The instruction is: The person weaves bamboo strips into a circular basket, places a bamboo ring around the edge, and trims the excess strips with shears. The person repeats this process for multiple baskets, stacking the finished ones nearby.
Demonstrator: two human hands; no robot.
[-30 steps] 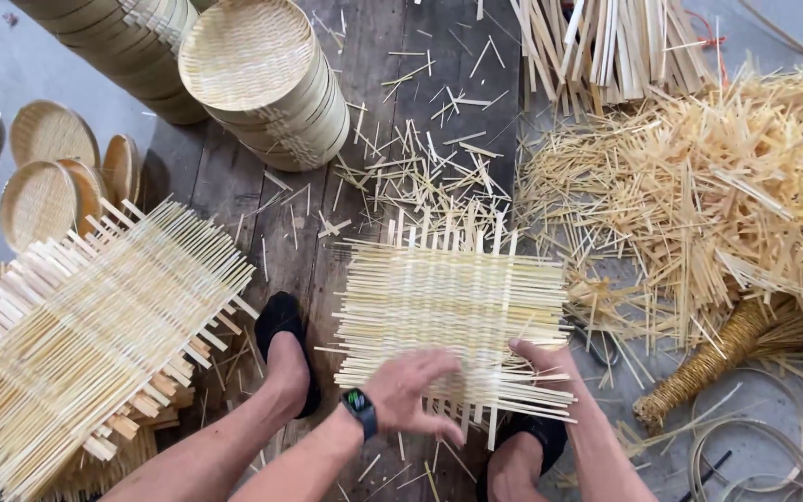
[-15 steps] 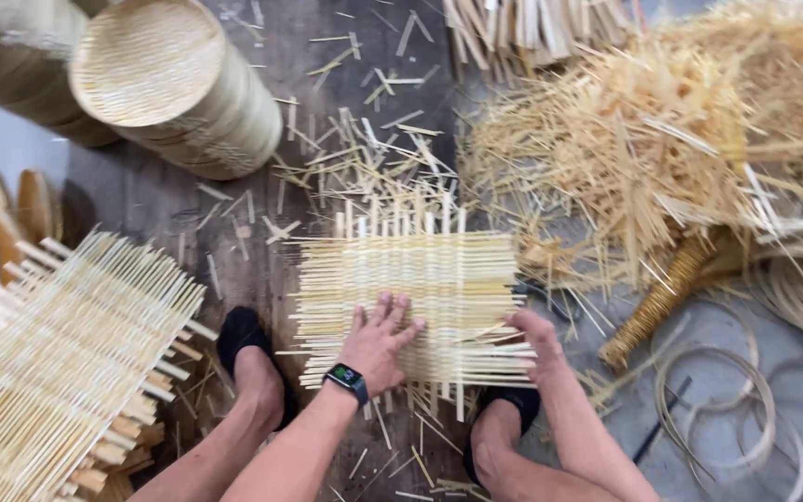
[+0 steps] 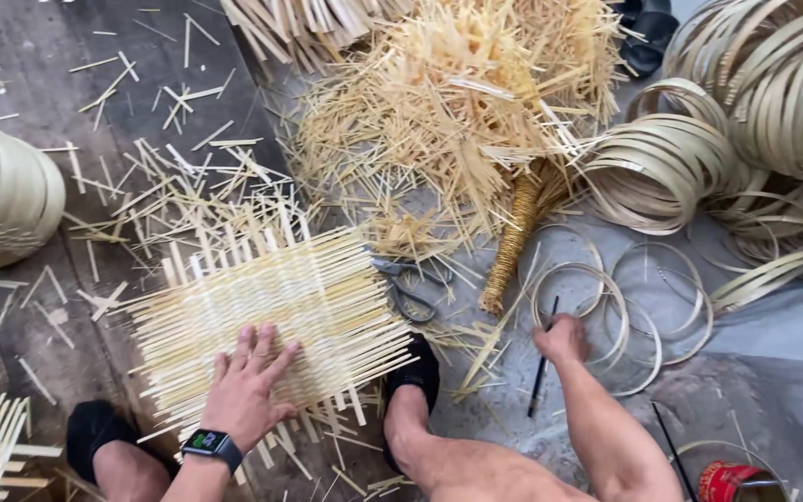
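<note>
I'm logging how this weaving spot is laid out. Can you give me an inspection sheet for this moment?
Surface: dark floor, strewn with offcuts.
Job's things: woven bamboo mat, flat under the left hand; thin dark stick in the right hand.
Clutter: loose strip pile; scissors; bamboo hoops; coiled strip bundles.
Fingers: left spread open on the mat; right closed on the stick.
Cables: nothing seen.
Surroundings: stacked woven trays; red can.

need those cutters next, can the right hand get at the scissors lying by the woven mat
Probably yes. The right hand holds a thin dark stick on the floor, and the scissors lie just to its left beside the woven bamboo mat, partly under loose strips, with nothing solid between them.
</note>
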